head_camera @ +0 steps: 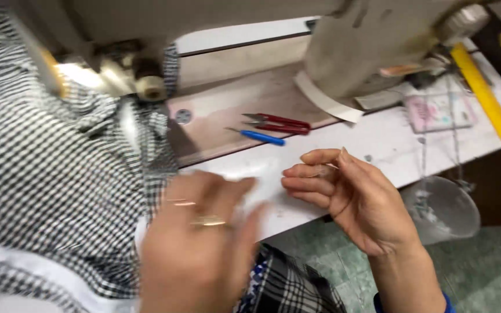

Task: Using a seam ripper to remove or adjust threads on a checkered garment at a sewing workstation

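Observation:
My left hand (201,243) is blurred, palm down with its fingers spread, and wears rings. It lies at the edge of a black-and-white checked fabric (59,174) and reaches over the white table (378,139). My right hand (349,194) hovers just off the table's front edge, palm turned toward the left. Its fingers are curled in and the thumb rests on the index fingertip. I see nothing held in it. The checked fabric is bunched up under the sewing machine (355,52) at the left.
Red thread snips (279,123) and a blue-handled tool (260,137) lie on the machine bed. A yellow ruler (488,98) and a pink card (436,111) lie at the right. A grey cone-shaped shade (445,208) hangs below the table edge, over a green floor (494,272).

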